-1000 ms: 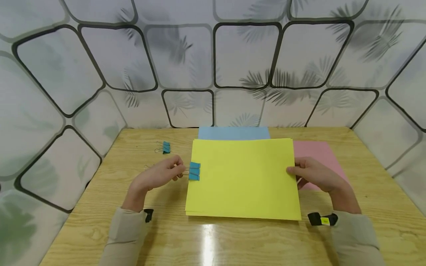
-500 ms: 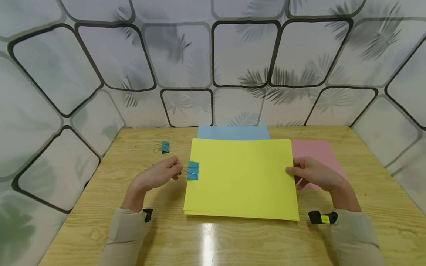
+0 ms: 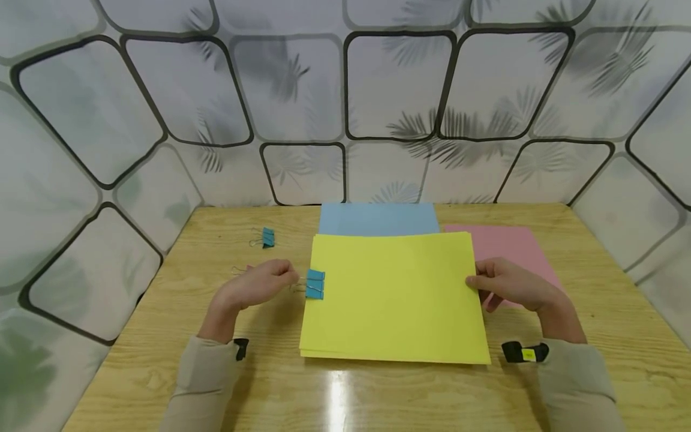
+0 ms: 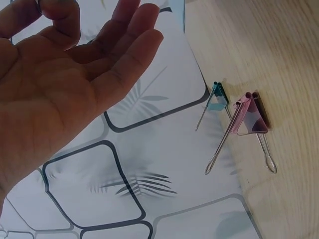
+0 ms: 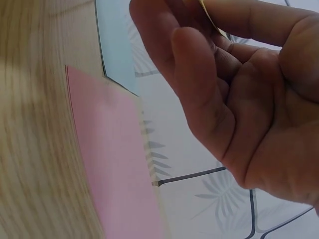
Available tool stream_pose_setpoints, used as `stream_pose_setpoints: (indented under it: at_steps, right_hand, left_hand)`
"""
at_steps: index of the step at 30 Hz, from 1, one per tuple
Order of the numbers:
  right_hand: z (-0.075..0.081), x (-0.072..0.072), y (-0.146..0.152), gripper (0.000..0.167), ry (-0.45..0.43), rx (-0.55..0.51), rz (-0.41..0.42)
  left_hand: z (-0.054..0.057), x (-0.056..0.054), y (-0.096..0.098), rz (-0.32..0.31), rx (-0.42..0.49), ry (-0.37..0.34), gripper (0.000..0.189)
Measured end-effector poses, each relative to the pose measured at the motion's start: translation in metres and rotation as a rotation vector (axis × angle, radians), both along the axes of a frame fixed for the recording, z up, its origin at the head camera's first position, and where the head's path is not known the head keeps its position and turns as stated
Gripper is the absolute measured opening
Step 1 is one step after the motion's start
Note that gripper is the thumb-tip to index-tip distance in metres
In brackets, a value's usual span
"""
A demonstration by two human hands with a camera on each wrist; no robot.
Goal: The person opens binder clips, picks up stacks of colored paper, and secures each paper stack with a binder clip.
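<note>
A stack of yellow paper sheets [image 3: 394, 300] is held up over the table in the head view. A blue binder clip [image 3: 315, 284] bites its left edge, wire handles pointing left. My left hand [image 3: 256, 287] is at those handles, its thumb and forefinger pinching the upper one; the lower handle's loop shows free below the fingers. In the left wrist view the other fingers of that hand [image 4: 75, 84] are loosely bent. My right hand [image 3: 510, 283] pinches the stack's right edge, thumb on top and fingers underneath.
A teal binder clip [image 3: 268, 237] and a pink one [image 4: 251, 117] lie left, the pink mostly hidden behind my left hand in the head view. Blue paper [image 3: 378, 219] lies behind the yellow stack, pink paper [image 3: 507, 252] to its right. A patterned cloth [image 3: 302, 90] rises beyond the table.
The yellow stack has come slightly toward me, baring more of the blue and pink paper. My left fingers have shifted on the clip's handles, and the lower handle now shows outside them.
</note>
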State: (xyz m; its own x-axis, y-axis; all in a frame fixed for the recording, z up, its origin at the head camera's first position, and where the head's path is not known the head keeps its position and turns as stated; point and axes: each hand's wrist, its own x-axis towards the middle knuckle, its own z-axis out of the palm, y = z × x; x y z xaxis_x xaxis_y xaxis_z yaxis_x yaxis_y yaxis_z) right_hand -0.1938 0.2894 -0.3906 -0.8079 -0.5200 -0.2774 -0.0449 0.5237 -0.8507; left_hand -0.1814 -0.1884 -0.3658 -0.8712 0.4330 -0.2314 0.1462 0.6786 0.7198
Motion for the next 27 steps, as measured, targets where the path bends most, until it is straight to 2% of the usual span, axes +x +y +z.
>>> stream_pose_setpoints:
  at_steps: [9,17,27]
  right_hand:
    - [-0.006,0.000,0.000,0.028,0.001,0.044,0.022]
    - [-0.012,-0.001,-0.001,0.030,0.018,0.091,0.043]
    - [-0.014,0.000,-0.009,0.033,0.009,0.134,0.112]
  left_hand:
    - [-0.004,-0.001,0.005,-0.023,-0.015,-0.006,0.032]
    - [-0.011,-0.001,0.007,-0.026,0.009,-0.044,0.031]
    - [-0.014,-0.002,0.012,-0.054,-0.090,-0.042,0.030]
